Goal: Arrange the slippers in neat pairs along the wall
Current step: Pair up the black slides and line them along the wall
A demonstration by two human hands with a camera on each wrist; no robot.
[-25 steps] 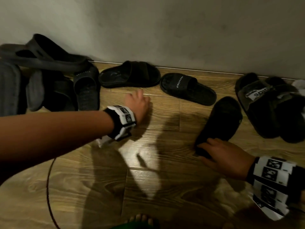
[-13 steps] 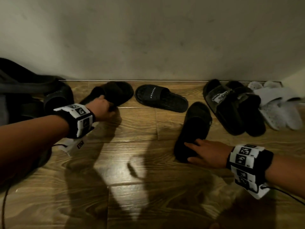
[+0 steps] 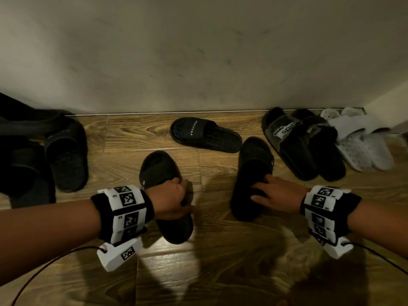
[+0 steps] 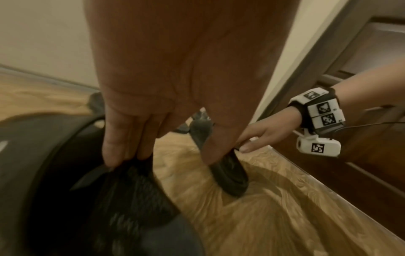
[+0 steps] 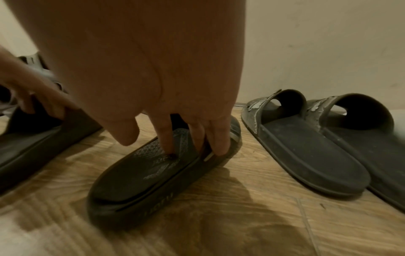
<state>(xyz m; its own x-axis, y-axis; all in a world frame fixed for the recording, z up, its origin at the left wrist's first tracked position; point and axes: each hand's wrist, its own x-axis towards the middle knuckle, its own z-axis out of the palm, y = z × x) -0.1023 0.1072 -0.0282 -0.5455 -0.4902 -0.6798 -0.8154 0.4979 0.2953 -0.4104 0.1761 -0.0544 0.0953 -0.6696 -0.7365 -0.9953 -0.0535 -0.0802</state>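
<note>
My left hand point(image 3: 176, 195) grips a plain black slipper point(image 3: 159, 171) at the edge of its strap, thumb on one side and fingers on the other point(image 4: 122, 152). This slipper points toe-first at the wall, one slipper's width left of its match. My right hand point(image 3: 271, 193) rests on the matching black slipper point(image 3: 251, 164). Its fingers point(image 5: 219, 143) are fairly straight and lie over the footbed and the outer rim point(image 5: 153, 173), and the thumb is free. A black slipper with white lettering point(image 3: 205, 134) lies crosswise by the wall between them.
A worn black pair point(image 3: 298, 146) and a white pair point(image 3: 362, 142) stand toe-to-wall at the right, close to my right hand's slipper. Several dark slippers point(image 3: 66, 155) are heaped at the left. A dark wooden door point(image 4: 361, 155) stands beyond my right hand. Wood floor in front.
My left hand reached the slipper by the wall, gripped it, and pulled it back towards me, turning it toe to the wall. My right hand stayed on its slipper.
</note>
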